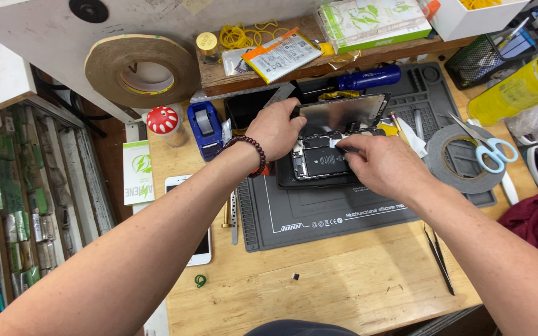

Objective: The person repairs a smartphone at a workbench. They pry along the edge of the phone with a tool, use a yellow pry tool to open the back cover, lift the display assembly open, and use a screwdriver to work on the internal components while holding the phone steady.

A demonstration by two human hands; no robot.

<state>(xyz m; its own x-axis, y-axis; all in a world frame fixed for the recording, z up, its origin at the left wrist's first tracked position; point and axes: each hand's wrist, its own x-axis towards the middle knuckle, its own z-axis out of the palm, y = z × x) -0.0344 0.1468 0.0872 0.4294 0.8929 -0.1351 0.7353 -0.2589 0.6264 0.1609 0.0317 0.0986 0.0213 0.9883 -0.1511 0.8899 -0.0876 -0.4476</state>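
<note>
Left hand (275,127) grips the lifted screen panel (344,113) by its left edge, holding it tilted up. Right hand (378,163) pinches a small white tab (339,142) inside the opened phone (320,160), which lies on the grey mat (319,214) under both hands. Tweezers (440,260) near right forearm. Tape ring (462,158) and scissors (487,149) right of right hand. Blue screwdriver (359,79) beyond.

A wooden desk (344,286) filled most of the view, its pale top scuffed and evenly lit. Along the far edge ran a raised wooden shelf (219,78) (darker and more worn). Past the desk's left edge stood a glass-fronted cabinet (32,199) with stacked green packages inside. A white panel (32,31) slanted across the far left corner.
</note>
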